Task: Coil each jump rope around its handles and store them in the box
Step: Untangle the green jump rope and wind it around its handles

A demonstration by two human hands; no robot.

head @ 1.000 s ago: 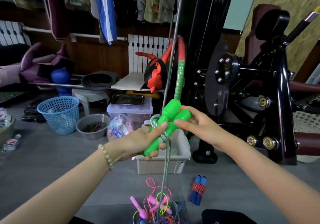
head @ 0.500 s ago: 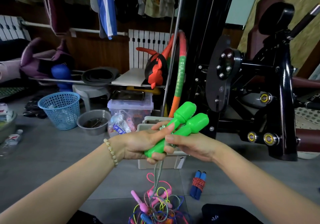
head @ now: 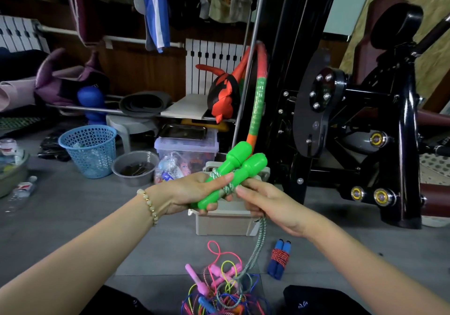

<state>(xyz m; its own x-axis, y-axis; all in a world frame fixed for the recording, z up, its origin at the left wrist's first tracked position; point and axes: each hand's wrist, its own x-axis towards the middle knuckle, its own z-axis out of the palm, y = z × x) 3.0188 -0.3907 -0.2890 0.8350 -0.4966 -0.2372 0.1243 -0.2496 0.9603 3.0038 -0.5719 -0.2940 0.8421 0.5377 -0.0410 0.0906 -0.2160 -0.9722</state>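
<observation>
My left hand [head: 192, 193] grips two bright green handles [head: 239, 166] held side by side, tilted up to the right. A grey braided rope [head: 227, 188] is wound a few turns around their middle. My right hand [head: 270, 202] pinches that rope just below the handles, and the rest of the rope [head: 258, 246] hangs down to a tangled pile of coloured jump ropes [head: 219, 288] on the floor. A pale open box [head: 224, 222] sits on the floor behind my hands, partly hidden. A blue-handled rope [head: 278, 258], coiled with red cord, lies to the box's right.
Black gym machine [head: 365, 124] stands close on the right. A clear lidded bin [head: 187, 149], a grey bowl [head: 135, 168] and a blue mesh basket [head: 89, 149] stand behind the box. A plastic bottle [head: 22, 190] lies far left. Grey tiled floor all around.
The right hand has dropped below the handles, drawing the rope around them. The handles have settled a little lower and sit more upright in the left hand.
</observation>
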